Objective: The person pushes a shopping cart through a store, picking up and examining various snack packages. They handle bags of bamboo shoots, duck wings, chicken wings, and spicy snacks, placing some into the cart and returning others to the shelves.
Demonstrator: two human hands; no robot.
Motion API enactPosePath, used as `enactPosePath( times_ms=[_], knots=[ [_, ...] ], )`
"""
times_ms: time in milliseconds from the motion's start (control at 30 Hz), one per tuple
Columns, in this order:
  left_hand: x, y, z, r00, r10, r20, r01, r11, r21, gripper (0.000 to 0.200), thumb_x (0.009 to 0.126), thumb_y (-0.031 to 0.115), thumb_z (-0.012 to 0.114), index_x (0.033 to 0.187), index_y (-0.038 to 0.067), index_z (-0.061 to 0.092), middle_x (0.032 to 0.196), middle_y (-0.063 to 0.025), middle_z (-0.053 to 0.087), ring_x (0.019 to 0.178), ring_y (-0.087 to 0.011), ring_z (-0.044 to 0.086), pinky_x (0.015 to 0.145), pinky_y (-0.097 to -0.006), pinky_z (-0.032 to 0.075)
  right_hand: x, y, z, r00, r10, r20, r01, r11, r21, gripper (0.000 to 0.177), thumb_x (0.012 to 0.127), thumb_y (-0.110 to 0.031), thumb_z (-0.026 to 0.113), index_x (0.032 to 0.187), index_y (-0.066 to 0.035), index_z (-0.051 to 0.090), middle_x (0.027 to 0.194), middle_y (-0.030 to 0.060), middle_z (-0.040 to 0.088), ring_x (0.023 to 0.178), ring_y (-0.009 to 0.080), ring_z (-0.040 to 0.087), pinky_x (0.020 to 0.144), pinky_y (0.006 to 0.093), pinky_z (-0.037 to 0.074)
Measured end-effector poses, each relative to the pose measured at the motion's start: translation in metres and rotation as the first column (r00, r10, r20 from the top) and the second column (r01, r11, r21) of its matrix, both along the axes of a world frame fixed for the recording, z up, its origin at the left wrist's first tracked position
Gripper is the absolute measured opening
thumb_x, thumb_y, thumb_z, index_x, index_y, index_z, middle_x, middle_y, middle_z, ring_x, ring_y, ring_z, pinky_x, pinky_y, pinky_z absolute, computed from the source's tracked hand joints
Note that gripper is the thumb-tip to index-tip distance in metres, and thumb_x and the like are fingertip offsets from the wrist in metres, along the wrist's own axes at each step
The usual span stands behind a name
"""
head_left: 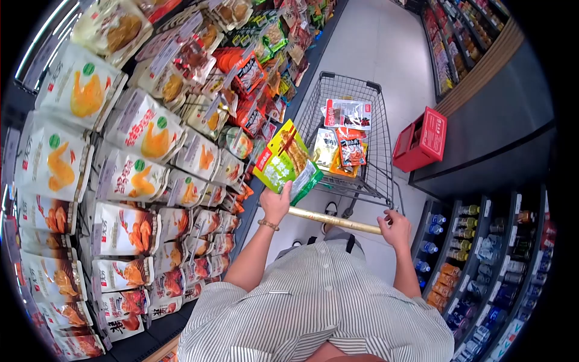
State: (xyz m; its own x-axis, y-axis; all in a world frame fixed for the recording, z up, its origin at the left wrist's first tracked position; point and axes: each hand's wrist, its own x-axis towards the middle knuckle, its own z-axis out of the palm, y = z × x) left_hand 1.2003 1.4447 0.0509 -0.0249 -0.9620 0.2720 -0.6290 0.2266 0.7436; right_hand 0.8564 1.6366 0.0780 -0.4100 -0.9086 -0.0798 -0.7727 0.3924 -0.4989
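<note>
My left hand point(275, 205), with a beaded bracelet at the wrist, grips the lower edge of a green and yellow snack packet point(288, 158). The packet is tilted, above the near left corner of a wire shopping cart point(375, 108). My right hand point(395, 228) is closed around the right end of the cart's handle bar point(335, 221). Inside the cart lie a red and white packet point(348, 114), a white and yellow packet point(325, 148) and an orange packet point(352, 151).
Racks of hanging food packets point(143, 130) line the left side. A red box point(422, 139) stands on the floor right of the cart, beside a dark shelf unit. Drink bottles point(429, 247) fill shelves at the lower right. The aisle floor point(377, 48) runs ahead.
</note>
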Motion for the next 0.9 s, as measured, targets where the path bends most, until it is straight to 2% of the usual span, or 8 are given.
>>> enactPosePath(
  times_ms=[100,167,300,333,600,700,767,900],
  knots=[
    [-0.020,-0.031,-0.003,0.999,-0.007,-0.044,0.006,1.000,-0.022,0.034,0.092,0.035,0.071,0.090,0.002,0.075,0.080,-0.0190,0.072,0.073,-0.0386,0.070,0.065,-0.0452,0.052,-0.024,-0.026,-0.003,1.000,0.018,0.009,-0.018,1.000,0.005,0.034,0.082,-0.036,0.075,0.102,-0.009,0.075,0.084,0.0073,0.074,0.074,0.0260,0.071,0.069,0.0396,0.056],
    [-0.036,-0.050,-0.002,0.989,0.065,-0.133,-0.048,0.991,0.127,0.034,0.093,0.032,0.071,0.091,-0.001,0.074,0.077,-0.0184,0.072,0.070,-0.0354,0.071,0.064,-0.0428,0.052,-0.040,-0.044,0.000,1.000,0.021,0.010,-0.021,1.000,0.019,0.035,0.082,-0.036,0.075,0.104,-0.009,0.075,0.086,0.0074,0.074,0.075,0.0261,0.071,0.070,0.0401,0.056],
    [-0.069,-0.093,-0.007,0.967,0.073,-0.245,-0.064,0.997,0.046,0.033,0.093,0.027,0.071,0.090,-0.006,0.072,0.077,-0.0178,0.073,0.068,-0.0298,0.072,0.063,-0.0396,0.052,-0.075,-0.080,-0.005,0.999,0.026,0.022,-0.026,1.000,-0.012,0.035,0.082,-0.036,0.075,0.105,-0.009,0.075,0.087,0.0075,0.074,0.076,0.0259,0.071,0.070,0.0400,0.056],
    [-0.076,-0.100,-0.002,0.975,0.098,-0.199,-0.072,0.988,0.136,0.032,0.093,0.025,0.071,0.092,-0.007,0.072,0.078,-0.0178,0.074,0.069,-0.0298,0.071,0.066,-0.0399,0.053,-0.084,-0.088,-0.008,1.000,0.025,0.009,-0.024,0.999,-0.048,0.034,0.082,-0.035,0.075,0.104,-0.010,0.075,0.087,0.0074,0.074,0.075,0.0256,0.071,0.070,0.0392,0.056],
    [-0.141,-0.160,-0.008,0.994,0.094,-0.063,-0.089,0.992,0.089,0.038,0.093,0.034,0.070,0.087,-0.004,0.075,0.073,-0.0196,0.072,0.066,-0.0344,0.071,0.064,-0.0437,0.052,-0.146,-0.149,-0.010,0.999,-0.015,0.049,0.021,0.991,-0.135,0.036,0.078,-0.034,0.079,0.106,-0.012,0.075,0.090,0.0051,0.074,0.076,0.0253,0.070,0.071,0.0391,0.055],
    [-0.156,-0.184,-0.010,0.985,0.107,-0.137,-0.088,0.987,0.136,0.040,0.093,0.036,0.071,0.084,-0.004,0.074,0.069,-0.0188,0.071,0.062,-0.0343,0.070,0.063,-0.0439,0.052,-0.166,-0.164,-0.017,0.995,-0.046,0.087,0.062,0.981,-0.184,0.037,0.076,-0.033,0.082,0.106,-0.012,0.075,0.089,0.0042,0.074,0.075,0.0234,0.070,0.070,0.0382,0.055],
    [-0.165,-0.199,-0.011,0.977,0.121,-0.176,-0.090,0.981,0.173,0.039,0.092,0.034,0.072,0.088,-0.005,0.074,0.073,-0.0182,0.072,0.065,-0.0314,0.071,0.064,-0.0421,0.053,-0.175,-0.177,-0.021,0.994,-0.060,0.095,0.078,0.976,-0.204,0.038,0.075,-0.033,0.083,0.106,-0.012,0.075,0.088,0.0039,0.074,0.074,0.0223,0.069,0.069,0.0376,0.055],
    [-0.178,-0.222,0.002,0.952,-0.035,-0.303,0.093,0.979,0.180,0.028,0.093,0.020,0.072,0.103,-0.006,0.070,0.092,-0.0134,0.076,0.081,-0.0203,0.071,0.075,-0.0347,0.053,-0.188,-0.203,-0.023,0.996,-0.083,0.036,0.089,0.972,-0.217,0.035,0.076,-0.033,0.083,0.103,-0.013,0.076,0.083,0.0031,0.073,0.071,0.0210,0.069,0.067,0.0376,0.055]
  ],
)
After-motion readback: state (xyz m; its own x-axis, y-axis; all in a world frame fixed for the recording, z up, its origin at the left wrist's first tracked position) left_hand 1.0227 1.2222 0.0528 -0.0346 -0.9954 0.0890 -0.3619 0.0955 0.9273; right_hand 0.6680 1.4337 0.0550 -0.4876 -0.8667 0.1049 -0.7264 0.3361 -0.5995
